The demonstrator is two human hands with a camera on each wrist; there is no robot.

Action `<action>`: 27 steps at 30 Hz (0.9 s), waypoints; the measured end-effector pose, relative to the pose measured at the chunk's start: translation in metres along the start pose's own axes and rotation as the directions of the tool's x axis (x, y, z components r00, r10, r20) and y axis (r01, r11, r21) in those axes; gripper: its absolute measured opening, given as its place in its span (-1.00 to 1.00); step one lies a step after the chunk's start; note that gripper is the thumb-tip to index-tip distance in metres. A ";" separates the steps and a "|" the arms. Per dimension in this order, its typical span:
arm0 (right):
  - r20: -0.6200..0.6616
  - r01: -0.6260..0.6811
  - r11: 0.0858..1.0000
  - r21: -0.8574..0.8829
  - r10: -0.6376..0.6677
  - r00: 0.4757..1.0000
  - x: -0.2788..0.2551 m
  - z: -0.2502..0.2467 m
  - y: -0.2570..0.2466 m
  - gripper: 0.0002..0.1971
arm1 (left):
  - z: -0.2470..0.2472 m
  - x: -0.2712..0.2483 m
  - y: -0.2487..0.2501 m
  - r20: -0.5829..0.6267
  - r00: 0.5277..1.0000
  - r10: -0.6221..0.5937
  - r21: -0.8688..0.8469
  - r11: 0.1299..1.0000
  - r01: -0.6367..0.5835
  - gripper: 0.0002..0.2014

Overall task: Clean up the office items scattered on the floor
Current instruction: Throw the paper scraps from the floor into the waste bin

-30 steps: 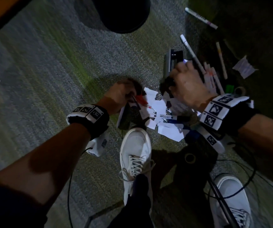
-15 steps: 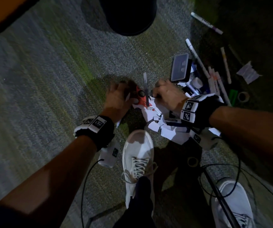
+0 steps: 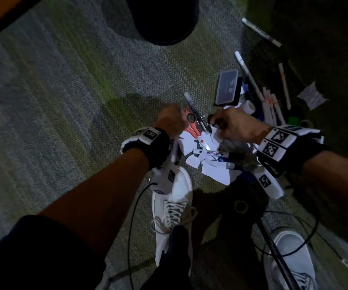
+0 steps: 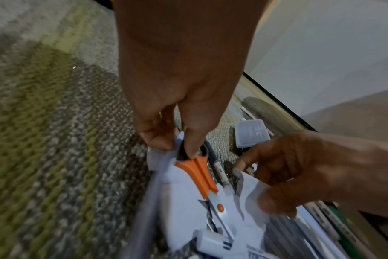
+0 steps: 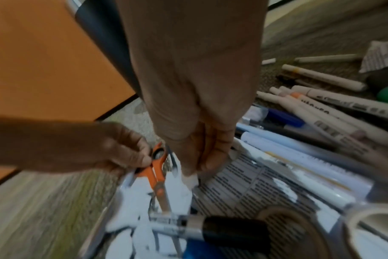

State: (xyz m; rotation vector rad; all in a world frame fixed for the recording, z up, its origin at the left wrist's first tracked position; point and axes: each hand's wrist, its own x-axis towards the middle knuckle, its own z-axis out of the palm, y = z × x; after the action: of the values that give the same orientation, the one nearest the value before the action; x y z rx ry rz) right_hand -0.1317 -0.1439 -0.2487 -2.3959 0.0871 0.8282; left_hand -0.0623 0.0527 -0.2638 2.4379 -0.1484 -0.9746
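Left hand [image 4: 184, 108] pinching one pair of orange scissors [image 4: 202, 177], right hand [image 5: 202, 133] pinching one paper scrap [image 5: 189, 178]

Grey-green carpeted floor [image 3: 68, 114] under me, and it's cluttered. Torn white paper scraps [image 3: 215, 164] lie just ahead of my left shoe [image 3: 175, 197]. Orange-handled scissors [image 3: 194, 130] rest on those scraps, a dark pen [image 3: 194, 109] beside them. Beyond the scraps sits a small clear-lidded case [image 3: 227, 86]. Right of the case, a cluster of white markers [image 3: 271, 105], with one more marker [image 3: 261, 32] well off beyond. A crumpled paper [image 3: 311, 97] lies right of the markers.
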 end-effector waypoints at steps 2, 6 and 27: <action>0.003 0.038 0.996 -0.081 -0.038 0.999 0.000 0.009 -0.001 -0.56 | -0.004 0.000 0.004 -0.004 0.997 0.080 -0.079 0.994 -0.080 -0.96; -0.083 0.033 0.969 -0.246 -0.055 0.995 -0.006 0.034 -0.007 -0.41 | -0.004 0.008 -0.001 -0.135 0.983 0.126 -0.178 0.973 -0.149 -0.71; -0.208 -0.083 0.824 0.560 0.237 0.949 -0.044 -0.025 0.031 -0.83 | 0.023 -0.035 0.003 -0.147 0.989 -0.024 0.208 0.976 0.055 -0.31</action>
State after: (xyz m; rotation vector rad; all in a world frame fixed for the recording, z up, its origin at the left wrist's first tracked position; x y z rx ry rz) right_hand -0.1609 -0.1885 -0.2237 -1.9458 0.5693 0.4548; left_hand -0.1034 0.0498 -0.2552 2.7061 -0.1613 -0.8332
